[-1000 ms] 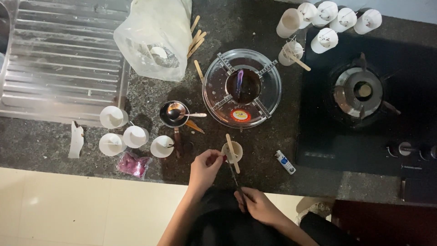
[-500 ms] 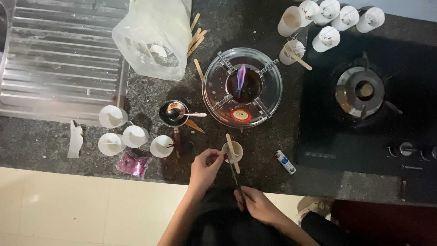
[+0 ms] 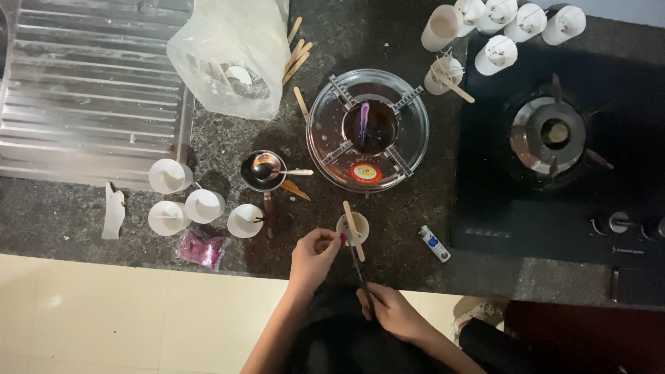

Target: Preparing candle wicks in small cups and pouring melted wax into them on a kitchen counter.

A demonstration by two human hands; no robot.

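Note:
A small white cup (image 3: 355, 223) with a flat wooden stick (image 3: 353, 220) laid across it stands near the front edge of the dark stone counter (image 3: 415, 208). My left hand (image 3: 313, 255) is just left of the cup, fingertips pinched at its rim. My right hand (image 3: 391, 312) is lower, off the counter edge, and grips a thin dark tool (image 3: 359, 271) like scissors whose tip points up at the cup.
A glass bowl (image 3: 409, 138) holds a metal stand and a small dark pot. Left of it are a small pan with a spoon (image 3: 263, 170), three white cups (image 3: 201, 206), a pink packet (image 3: 201, 248) and a plastic bag (image 3: 228, 55). A lighter (image 3: 435, 243) lies near the gas stove (image 3: 554, 135).

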